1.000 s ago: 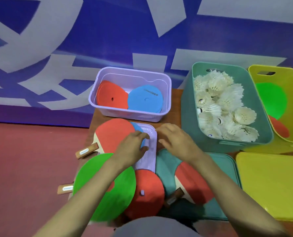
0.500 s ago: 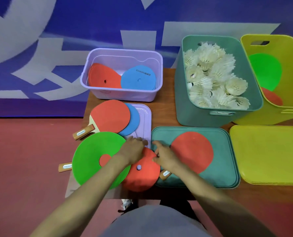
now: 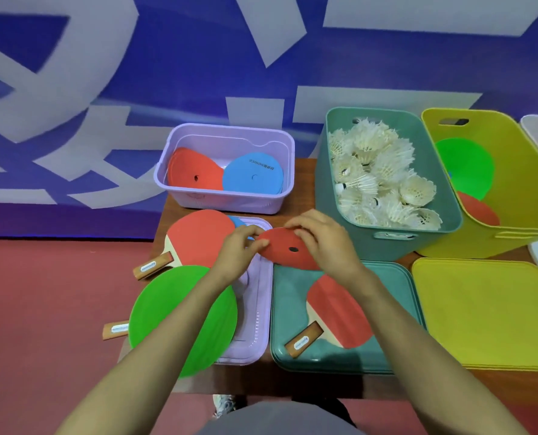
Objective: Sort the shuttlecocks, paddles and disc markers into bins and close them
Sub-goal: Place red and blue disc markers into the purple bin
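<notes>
Held item: red disc marker [image 3: 280, 256], raised over the gap between the purple lid [image 3: 255, 324] and the teal lid [image 3: 293, 309], near the table centre.
Left hand [image 3: 239, 251]: thumb and fingertips pinch the disc's 9 o'clock edge.
Right hand [image 3: 327, 243]: fingers curled over the disc's 3 o'clock edge and gripping it.
Reason for hold: judged that a thin disc is steadier when it is supported at opposite edges.
Destination: purple bin [image 3: 223, 205], at 11 o'clock from the disc. It is uncovered and already holds red and blue discs, so it is the probable target.
Paddles out: red paddle [image 3: 198, 237] at 9 o'clock, overlapping the purple lid; green paddle [image 3: 183, 318] at 7 o'clock, also on that lid; second red paddle [image 3: 340, 312] at 5 o'clock, on the teal lid. Each must be cleared before its lid is used.
Other bins: teal bin [image 3: 387, 250] at 2 o'clock, full of shuttlecocks [image 3: 377, 171]; yellow bin [image 3: 528, 171] at 3 o'clock, with green and red round faces inside.
</notes>
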Demonstrator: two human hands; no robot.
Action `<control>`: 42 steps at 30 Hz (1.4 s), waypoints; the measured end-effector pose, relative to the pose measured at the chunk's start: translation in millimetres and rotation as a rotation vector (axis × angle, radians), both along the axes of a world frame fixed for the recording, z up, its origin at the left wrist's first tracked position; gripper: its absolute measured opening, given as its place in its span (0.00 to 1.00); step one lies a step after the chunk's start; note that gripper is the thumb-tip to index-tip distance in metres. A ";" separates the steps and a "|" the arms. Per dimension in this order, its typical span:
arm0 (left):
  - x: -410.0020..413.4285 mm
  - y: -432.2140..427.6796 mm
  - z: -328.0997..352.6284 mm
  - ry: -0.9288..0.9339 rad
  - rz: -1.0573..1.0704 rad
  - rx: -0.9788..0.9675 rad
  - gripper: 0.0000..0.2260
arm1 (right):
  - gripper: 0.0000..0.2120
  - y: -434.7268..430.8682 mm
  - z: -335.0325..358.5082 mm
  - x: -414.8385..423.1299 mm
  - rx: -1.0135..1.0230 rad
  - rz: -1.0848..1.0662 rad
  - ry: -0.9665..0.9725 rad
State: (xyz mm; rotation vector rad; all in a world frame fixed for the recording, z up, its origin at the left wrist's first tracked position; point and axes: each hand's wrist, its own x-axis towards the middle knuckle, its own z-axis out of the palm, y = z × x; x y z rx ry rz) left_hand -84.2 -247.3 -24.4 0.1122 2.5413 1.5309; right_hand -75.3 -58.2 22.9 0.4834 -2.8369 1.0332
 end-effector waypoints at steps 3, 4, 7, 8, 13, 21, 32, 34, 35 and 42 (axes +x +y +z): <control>-11.2 -6.6 13.9 0.133 0.125 0.054 0.08 | 0.12 -9.2 18.5 -21.0 0.003 0.027 0.105; -15.3 -11.0 19.6 0.197 0.178 0.050 0.07 | 0.14 -11.9 23.6 -29.9 0.015 0.030 0.115; -30.2 -28.8 40.8 0.286 0.354 0.159 0.08 | 0.21 -20.0 40.0 -57.3 0.076 -0.002 0.089; -36.1 -35.9 47.8 0.299 0.394 0.183 0.09 | 0.23 -22.8 45.6 -66.0 0.079 -0.016 0.079; -70.9 -66.6 76.5 0.292 0.465 0.234 0.07 | 0.23 -48.3 61.8 -113.8 -0.012 -0.054 0.049; -142.8 -110.2 60.3 0.273 0.523 -0.351 0.18 | 0.23 -120.5 25.9 -211.7 0.041 -0.031 -0.075; -208.9 -126.2 -14.6 -0.037 0.261 -0.716 0.16 | 0.28 -176.6 -78.7 -290.1 0.341 0.137 -0.431; -203.9 -125.6 -23.6 0.018 0.172 -0.766 0.18 | 0.26 -178.2 -86.6 -288.2 0.403 0.220 -0.493; -198.6 -125.4 -26.6 0.046 0.176 -0.770 0.19 | 0.25 -177.9 -89.4 -286.2 0.422 0.248 -0.517; -172.7 -136.9 -2.4 0.140 0.273 -0.562 0.13 | 0.22 -166.5 -56.6 -256.0 0.332 0.240 -0.505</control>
